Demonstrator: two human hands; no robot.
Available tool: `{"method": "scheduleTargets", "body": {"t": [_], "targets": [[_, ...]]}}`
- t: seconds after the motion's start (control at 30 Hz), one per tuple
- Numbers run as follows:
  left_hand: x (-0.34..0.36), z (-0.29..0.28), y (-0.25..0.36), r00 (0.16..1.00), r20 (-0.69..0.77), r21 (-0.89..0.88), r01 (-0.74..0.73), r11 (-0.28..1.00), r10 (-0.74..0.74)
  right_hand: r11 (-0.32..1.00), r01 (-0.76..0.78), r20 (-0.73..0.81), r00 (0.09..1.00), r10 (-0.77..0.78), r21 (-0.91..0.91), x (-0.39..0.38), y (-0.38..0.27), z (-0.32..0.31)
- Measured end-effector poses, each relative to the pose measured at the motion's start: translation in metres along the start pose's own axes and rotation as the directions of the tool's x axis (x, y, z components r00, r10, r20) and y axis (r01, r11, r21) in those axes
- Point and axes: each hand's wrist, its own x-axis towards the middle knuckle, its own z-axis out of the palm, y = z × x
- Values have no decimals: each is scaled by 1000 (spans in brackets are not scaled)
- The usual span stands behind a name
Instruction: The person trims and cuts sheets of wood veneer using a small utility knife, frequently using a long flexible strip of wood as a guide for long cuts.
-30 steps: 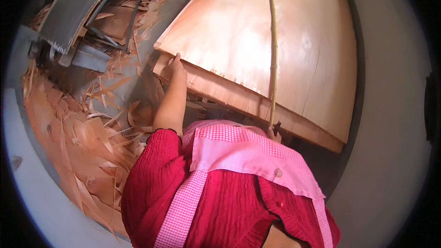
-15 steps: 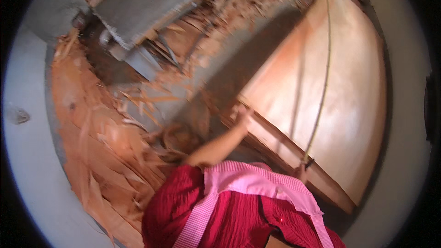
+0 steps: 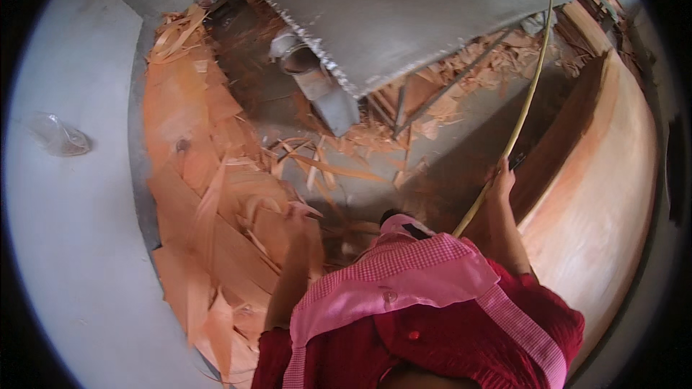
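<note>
Logging positions, we find the stack of wood sheets [image 3: 605, 194] at right, running near to far, and the grey-topped table [image 3: 404, 21] at the far side. We see thin wood scraps [image 3: 189, 241] heaped along the left. Our long yellowish stick [image 3: 517, 127] slants from the near middle to the far right. We have the right hand [image 3: 500, 180] curled firmly round it; the left hand [image 3: 304, 229], blurred, hangs near the scraps, and we cannot tell its opening or any hold.
</note>
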Motion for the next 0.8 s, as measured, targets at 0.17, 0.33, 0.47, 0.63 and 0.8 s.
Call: {"method": "scheduleTargets", "body": {"t": [0.17, 0.33, 0.47, 0.63, 0.8], "targets": [[72, 43, 71, 992, 23, 508, -119, 853, 125, 1000, -16, 19, 1000, 16, 22, 40, 30, 164], [166, -21, 229, 920, -35, 892, -147, 427, 390, 985, -39, 39, 999, 33, 166, 70, 51, 318], [132, -215, 244, 966, 254, 682, -139, -719, 55, 976, -148, 172, 978, 120, 162, 69, 68, 440], [158, -209, 242, 803, -584, 807, 590, 14, -120, 982, -133, 124, 985, 117, 133, 86, 86, 559], [310, -221, 259, 854, -488, 856, 509, 94, -182, 986, -133, 88, 988, 124, 100, 103, 132, 697]]}}
